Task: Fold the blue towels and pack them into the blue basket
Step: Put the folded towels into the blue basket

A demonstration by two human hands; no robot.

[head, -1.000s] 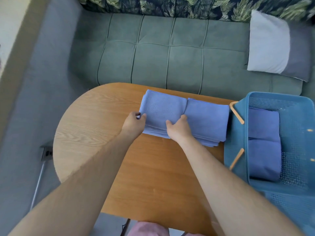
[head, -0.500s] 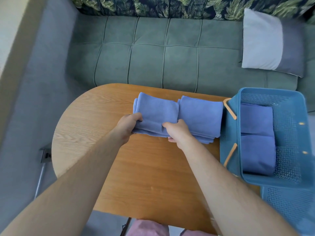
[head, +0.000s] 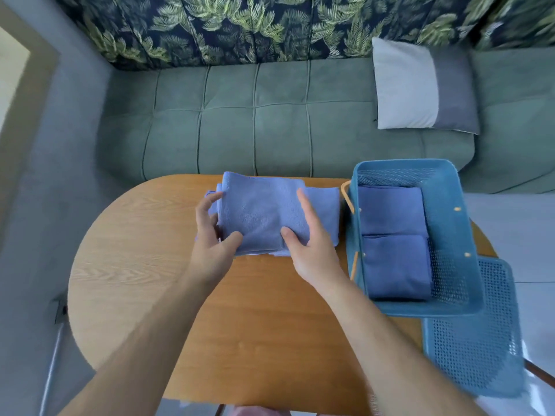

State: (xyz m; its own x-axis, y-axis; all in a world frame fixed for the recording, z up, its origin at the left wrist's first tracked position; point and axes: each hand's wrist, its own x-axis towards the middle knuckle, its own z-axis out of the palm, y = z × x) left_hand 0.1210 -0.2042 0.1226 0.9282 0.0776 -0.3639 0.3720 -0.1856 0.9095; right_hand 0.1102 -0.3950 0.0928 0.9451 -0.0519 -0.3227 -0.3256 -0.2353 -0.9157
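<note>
- The folded blue towel [head: 264, 211] lay at the far edge of the wooden table [head: 144, 265], about midway along it, with lower layers showing out to the right.
- The left hand [head: 210, 238] grasped the towel's left edge, thumb on top near the front corner and fingers curved against the side.
- The right hand [head: 312, 247] rested on top of the towel with fingers straight and released, thumb on the front part.
- The blue basket [head: 450, 223] stood at the table's right end, just beside the towel, its near right corner past the table edge.
- Two folded towels [head: 393, 238] lay in it, one behind the other.
- A second perforated blue basket [head: 474, 340] showed beneath that corner.
- A green sofa [head: 270, 130] with a grey pillow [head: 420, 85] stood beyond the far edge.
</note>
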